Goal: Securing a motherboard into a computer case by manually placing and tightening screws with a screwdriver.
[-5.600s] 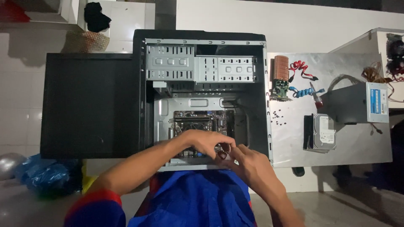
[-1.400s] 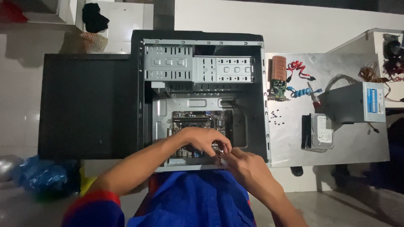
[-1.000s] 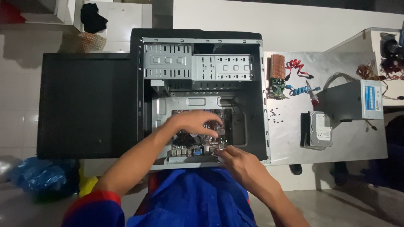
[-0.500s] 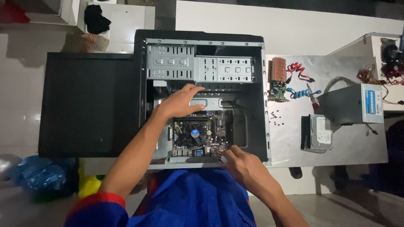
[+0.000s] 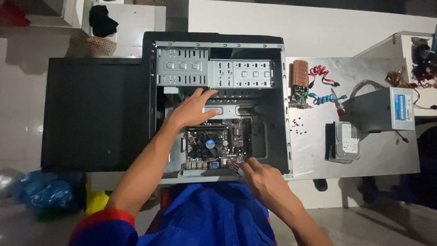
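Between both hands (image 5: 193, 109) (image 5: 266, 180) lies the motherboard (image 5: 217, 145).

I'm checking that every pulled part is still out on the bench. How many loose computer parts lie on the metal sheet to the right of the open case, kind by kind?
Power supply unit: 1
Hard drive: 1
Expansion card with copper heatsink: 1
Red data cable: 1
Blue data cable: 1
Total: 5, leaving out the scattered small screws, too small to count.
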